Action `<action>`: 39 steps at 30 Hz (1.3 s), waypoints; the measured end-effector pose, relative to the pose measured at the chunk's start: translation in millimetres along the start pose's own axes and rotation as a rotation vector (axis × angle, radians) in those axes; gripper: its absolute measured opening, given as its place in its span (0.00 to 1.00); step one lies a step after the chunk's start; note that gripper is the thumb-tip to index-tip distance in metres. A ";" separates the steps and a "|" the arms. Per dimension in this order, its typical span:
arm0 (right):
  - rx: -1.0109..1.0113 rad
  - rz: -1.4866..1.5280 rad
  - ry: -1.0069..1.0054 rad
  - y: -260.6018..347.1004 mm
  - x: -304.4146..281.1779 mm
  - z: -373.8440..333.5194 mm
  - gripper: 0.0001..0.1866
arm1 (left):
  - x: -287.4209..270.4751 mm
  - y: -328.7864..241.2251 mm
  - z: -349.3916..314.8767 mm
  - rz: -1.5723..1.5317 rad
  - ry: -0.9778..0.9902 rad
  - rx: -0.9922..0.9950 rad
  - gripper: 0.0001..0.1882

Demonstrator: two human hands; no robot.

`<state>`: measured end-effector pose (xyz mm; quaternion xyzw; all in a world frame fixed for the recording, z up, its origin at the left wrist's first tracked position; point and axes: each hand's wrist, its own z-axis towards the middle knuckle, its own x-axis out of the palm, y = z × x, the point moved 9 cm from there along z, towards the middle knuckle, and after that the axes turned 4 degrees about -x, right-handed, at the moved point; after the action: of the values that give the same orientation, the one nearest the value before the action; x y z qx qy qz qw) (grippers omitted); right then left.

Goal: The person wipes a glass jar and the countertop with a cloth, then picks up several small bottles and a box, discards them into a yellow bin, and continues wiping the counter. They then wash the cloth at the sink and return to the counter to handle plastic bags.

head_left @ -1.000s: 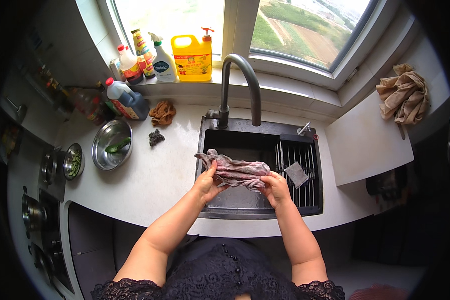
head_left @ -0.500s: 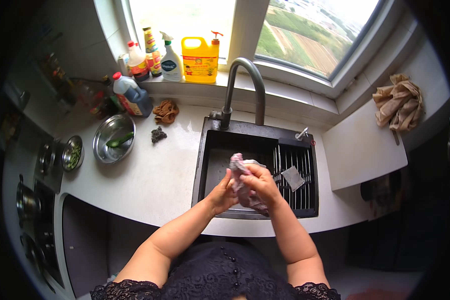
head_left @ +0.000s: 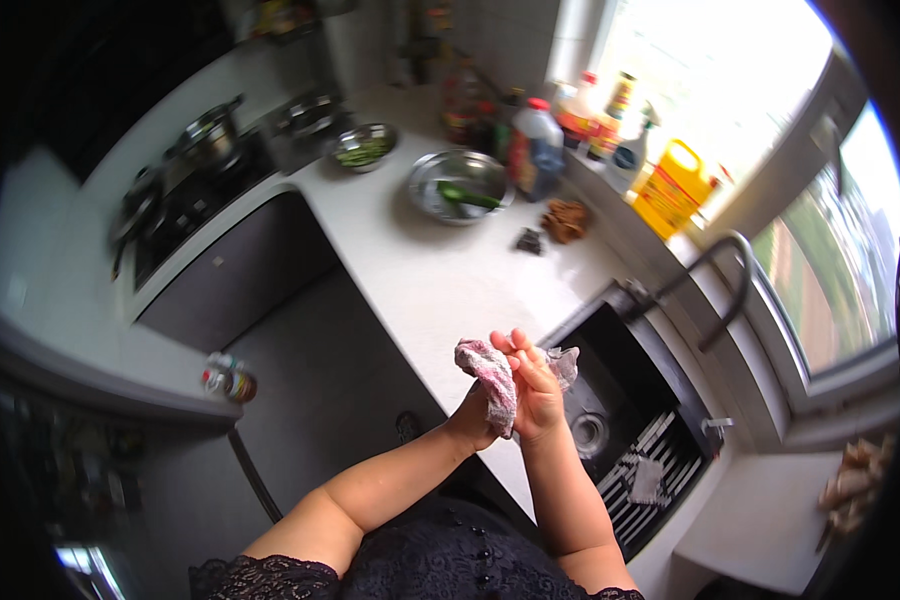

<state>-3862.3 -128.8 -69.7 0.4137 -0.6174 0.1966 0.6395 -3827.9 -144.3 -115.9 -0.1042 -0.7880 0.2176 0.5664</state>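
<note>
A damp-looking pink and grey cloth is bunched between my two hands, above the counter's front edge beside the sink. My left hand is closed on it from the left, most of its fingers hidden under the folds. Pressed against the cloth from the other side is my right hand, its fingers curved up around it. A greyish crumpled end sticks out past my right hand; whether it belongs to the same cloth I cannot tell. Just right of my hands lies the black sink.
A drying rack with a small pale pad sits in the sink, below a grey faucet. On the counter are a steel bowl holding a green vegetable, a brown rag and a dark scrubber. A stove stands far left.
My view has turned left, bringing the stove and floor into sight. My hands and the cloth have moved from over the sink to over the counter's front edge.
</note>
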 end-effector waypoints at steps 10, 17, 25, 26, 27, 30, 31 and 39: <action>0.034 -0.661 0.434 -224.3 133.0 12.9 0.26 | -48.4 -286.7 -164.4 1.698 -0.491 0.873 0.24; 0.383 -0.506 0.163 -464.8 180.2 7.5 0.17 | -161.1 -392.7 -297.3 2.503 -1.398 0.385 0.22; 0.483 -0.884 0.942 -736.9 236.6 -42.1 0.20 | -275.2 -493.3 -525.8 2.078 -1.926 0.296 0.22; 0.414 -0.994 1.070 -764.5 242.8 -49.9 0.19 | -270.4 -505.6 -554.4 1.961 -1.704 0.519 0.22; 0.596 -0.818 1.006 -795.0 245.9 -62.6 0.20 | -272.1 -514.0 -585.6 1.733 -1.528 0.766 0.22; 1.139 -0.311 0.725 -884.3 255.9 -115.2 0.21 | -341.2 -522.0 -675.7 0.451 -0.910 1.327 0.27; 1.307 -0.151 0.592 -911.3 260.2 -132.2 0.22 | -362.2 -521.5 -693.1 -0.071 -0.477 1.446 0.29; 1.956 -0.214 0.308 -1100.7 343.3 -263.7 0.36 | -458.4 -557.3 -890.6 -0.268 -0.475 1.661 0.29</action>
<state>-2802.9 -653.2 -30.4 0.7822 -0.0534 0.6118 0.1048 -2792.4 -624.8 -12.7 0.4840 -0.4776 0.6688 0.3007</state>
